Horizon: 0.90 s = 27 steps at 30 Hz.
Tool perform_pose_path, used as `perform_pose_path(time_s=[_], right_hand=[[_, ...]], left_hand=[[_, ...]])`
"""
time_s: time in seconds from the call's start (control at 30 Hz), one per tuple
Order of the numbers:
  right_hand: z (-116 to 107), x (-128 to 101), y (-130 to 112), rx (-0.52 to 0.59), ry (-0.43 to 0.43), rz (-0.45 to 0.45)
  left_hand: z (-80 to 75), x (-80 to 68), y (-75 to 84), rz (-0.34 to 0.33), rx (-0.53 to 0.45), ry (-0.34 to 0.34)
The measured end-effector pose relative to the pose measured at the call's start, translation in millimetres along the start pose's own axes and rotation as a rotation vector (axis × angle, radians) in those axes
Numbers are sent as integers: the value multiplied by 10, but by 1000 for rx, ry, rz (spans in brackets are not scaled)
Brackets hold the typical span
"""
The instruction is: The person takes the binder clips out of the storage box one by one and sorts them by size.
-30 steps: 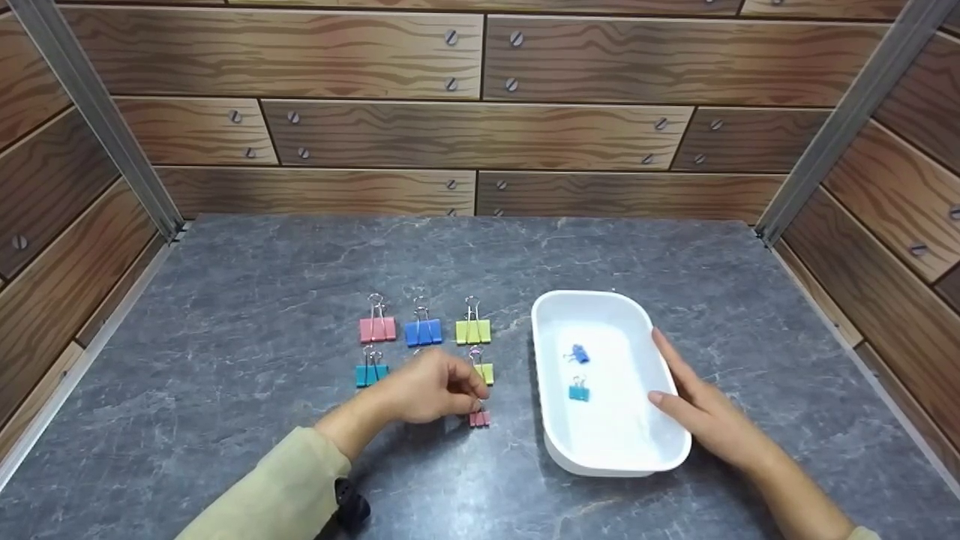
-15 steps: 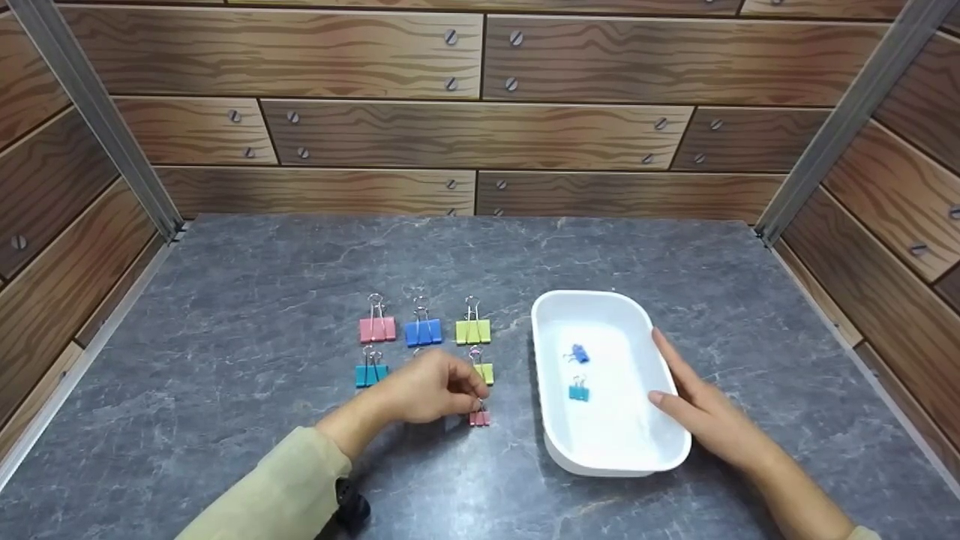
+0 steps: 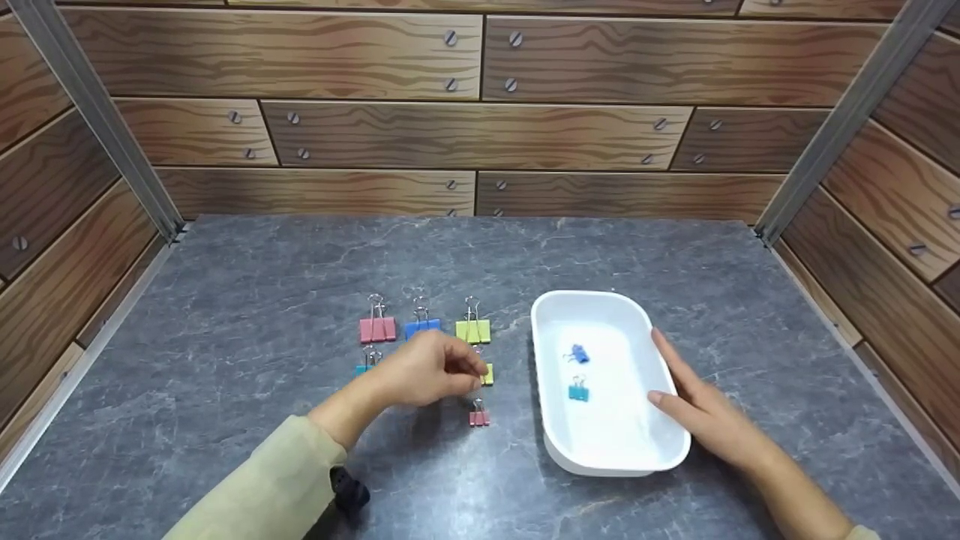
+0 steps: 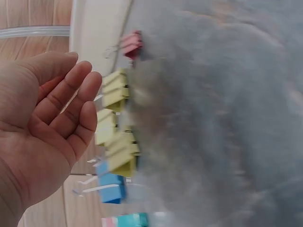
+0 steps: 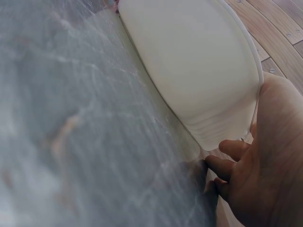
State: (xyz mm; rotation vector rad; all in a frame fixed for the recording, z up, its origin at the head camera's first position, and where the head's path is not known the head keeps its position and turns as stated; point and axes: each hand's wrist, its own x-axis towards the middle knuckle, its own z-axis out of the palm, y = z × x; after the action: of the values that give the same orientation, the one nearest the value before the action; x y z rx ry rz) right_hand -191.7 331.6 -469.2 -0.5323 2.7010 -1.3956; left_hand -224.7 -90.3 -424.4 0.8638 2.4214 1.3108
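Note:
My left hand (image 3: 427, 367), fingers loosely bent and holding nothing, hovers over the middle of several binder clips. Just in front of its fingertips lies a small pink binder clip (image 3: 479, 417). A yellow-green clip (image 3: 488, 375) is partly covered by the fingers. Behind stand a larger pink clip (image 3: 377, 329), a blue clip (image 3: 421, 327) and a yellow-green one (image 3: 472, 331). The left wrist view shows the palm (image 4: 42, 127) bare beside the clips. My right hand (image 3: 709, 409) holds the white tray (image 3: 555, 442) by its right side, thumb over the rim, fingers against the outer wall.
Inside the tray lie a small blue clip (image 3: 578, 353) and a small teal clip (image 3: 578, 392). Another teal clip (image 3: 363, 370) is half hidden behind the left hand. Wood-patterned panels (image 3: 480, 135) enclose the grey marbled table (image 3: 225, 360) at the back and sides.
The left hand has let go of the small pink clip and moved slightly up and away, over the yellow-green clip. The right hand and tray have stayed put.

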Motion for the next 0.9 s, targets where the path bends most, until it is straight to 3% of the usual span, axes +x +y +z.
perform_pose_path(time_s=[0.27,0.53,0.7,0.9], right_hand=[[9,6,-19,-3,2,-13],[4,-5,-15,1,11,-13],[7,-3,5,-22,10,-5],[8,-1,7,-22,4,0]], left_hand=[[-86,206,326,52,50,2],[103,601,597,102,29,-58],[262,816,660,130,15,-91],[409,1036,620,104,-40,-126]])
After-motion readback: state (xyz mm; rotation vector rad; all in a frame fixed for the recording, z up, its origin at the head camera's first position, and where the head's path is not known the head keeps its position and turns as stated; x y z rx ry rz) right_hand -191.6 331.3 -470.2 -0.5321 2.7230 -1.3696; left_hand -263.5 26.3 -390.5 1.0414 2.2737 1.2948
